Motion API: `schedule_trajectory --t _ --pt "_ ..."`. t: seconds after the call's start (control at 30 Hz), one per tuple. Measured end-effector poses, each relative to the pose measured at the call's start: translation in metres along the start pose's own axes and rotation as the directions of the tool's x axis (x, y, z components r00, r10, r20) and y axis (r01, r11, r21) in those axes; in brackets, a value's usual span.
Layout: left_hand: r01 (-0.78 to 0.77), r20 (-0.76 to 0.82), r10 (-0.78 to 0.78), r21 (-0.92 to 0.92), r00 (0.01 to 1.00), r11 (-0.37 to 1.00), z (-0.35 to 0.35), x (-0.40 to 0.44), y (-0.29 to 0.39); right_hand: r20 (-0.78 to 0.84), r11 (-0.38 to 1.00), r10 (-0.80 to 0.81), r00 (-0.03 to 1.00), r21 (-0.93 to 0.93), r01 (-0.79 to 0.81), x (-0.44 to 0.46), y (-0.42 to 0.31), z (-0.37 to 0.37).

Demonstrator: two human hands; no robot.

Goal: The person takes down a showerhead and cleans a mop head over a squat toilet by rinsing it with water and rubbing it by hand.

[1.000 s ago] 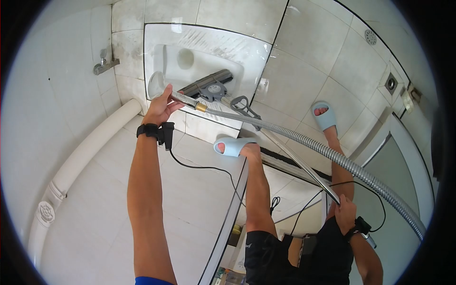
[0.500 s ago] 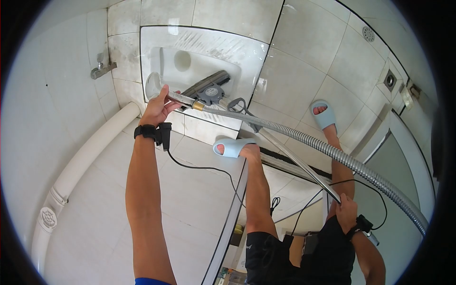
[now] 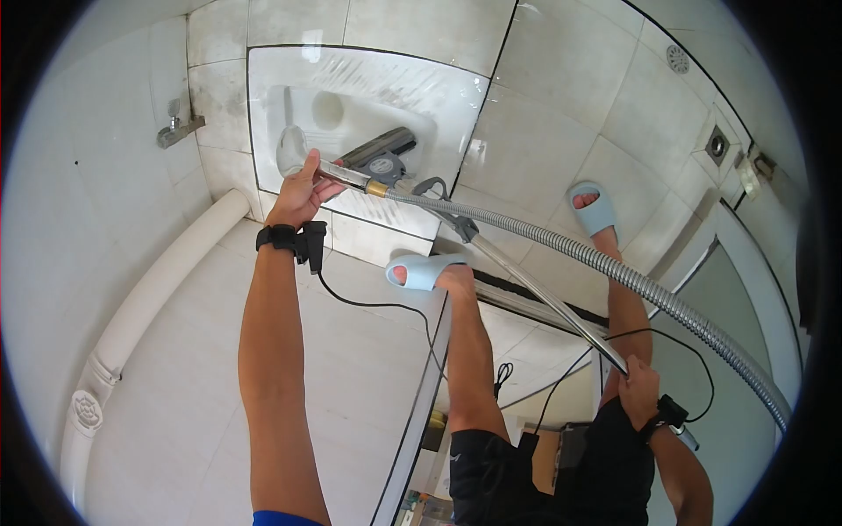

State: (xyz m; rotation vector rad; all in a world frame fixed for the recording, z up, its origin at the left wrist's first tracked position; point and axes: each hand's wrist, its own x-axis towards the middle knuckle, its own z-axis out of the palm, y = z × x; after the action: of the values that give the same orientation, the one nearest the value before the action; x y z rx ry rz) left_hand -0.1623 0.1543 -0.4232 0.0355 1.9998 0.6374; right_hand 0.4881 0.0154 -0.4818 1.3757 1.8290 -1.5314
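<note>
My left hand (image 3: pixel 301 193) is closed around the handle of a shower head (image 3: pixel 345 175), whose round end hangs over the white squat toilet (image 3: pixel 355 72). From its brass joint a ribbed metal hose (image 3: pixel 561 240) runs away to the lower right. My right hand (image 3: pixel 639 388) grips the metal pole of a mop (image 3: pixel 535 285) near its upper end. The mop's dark head, with a grey round fitting, lies tilted in the toilet basin, partly behind the shower head. Whether water is flowing, I cannot make out.
A wall tap (image 3: pixel 181 131) and a thick white pipe (image 3: pixel 162 298) are at the left. Light blue slippers (image 3: pixel 424 272) are on my feet beside a raised tiled edge. A floor drain (image 3: pixel 717 145) and a glass door (image 3: pixel 715 298) lie right. Thin black cables hang from both wrists.
My left hand and the shower head have shifted slightly right relative to the toilet. The mop head has moved a little; my right hand keeps its hold on the pole.
</note>
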Motion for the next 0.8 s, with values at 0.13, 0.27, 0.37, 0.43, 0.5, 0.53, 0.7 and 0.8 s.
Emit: schedule_trajectory --t 0.13,0.27,0.37,0.43,0.5,0.53,0.7,0.8 --pt "-0.031 0.036 0.031 -0.019 0.999 0.999 0.004 0.008 -0.006 0.009 1.000 -0.008 1.000 -0.005 0.008 -0.004 -0.001 0.001" --pt "-0.054 0.034 0.055 -0.034 0.998 0.998 0.010 0.009 -0.015 -0.001 1.000 -0.006 1.000 -0.005 0.006 -0.006 -0.003 -0.002" --pt "-0.056 0.042 0.058 -0.049 0.997 0.997 0.014 0.008 -0.017 -0.003 1.000 -0.010 1.000 -0.011 0.010 0.000 -0.024 -0.014" --pt "-0.061 0.035 0.063 -0.051 0.997 0.997 0.016 0.004 -0.013 -0.005 1.000 -0.013 1.000 -0.015 0.013 -0.005 -0.007 -0.002" --pt "-0.078 0.012 0.079 -0.045 0.997 0.996 0.013 -0.007 -0.011 -0.008 1.000 -0.022 1.000 -0.018 0.021 -0.007 -0.007 -0.003" --pt "-0.079 0.012 0.080 -0.045 0.997 0.996 0.011 -0.008 -0.011 -0.007 1.000 -0.023 1.000 -0.010 0.023 -0.007 -0.008 -0.004" --pt "-0.106 0.009 0.107 -0.105 0.994 0.989 0.001 -0.006 -0.012 -0.025 1.000 -0.009 1.000 0.016 0.009 -0.007 -0.011 0.000" --pt "-0.103 0.015 0.105 -0.097 0.994 0.990 0.005 0.002 -0.017 -0.030 0.998 -0.050 0.998 -0.046 0.049 -0.008 -0.009 -0.001"
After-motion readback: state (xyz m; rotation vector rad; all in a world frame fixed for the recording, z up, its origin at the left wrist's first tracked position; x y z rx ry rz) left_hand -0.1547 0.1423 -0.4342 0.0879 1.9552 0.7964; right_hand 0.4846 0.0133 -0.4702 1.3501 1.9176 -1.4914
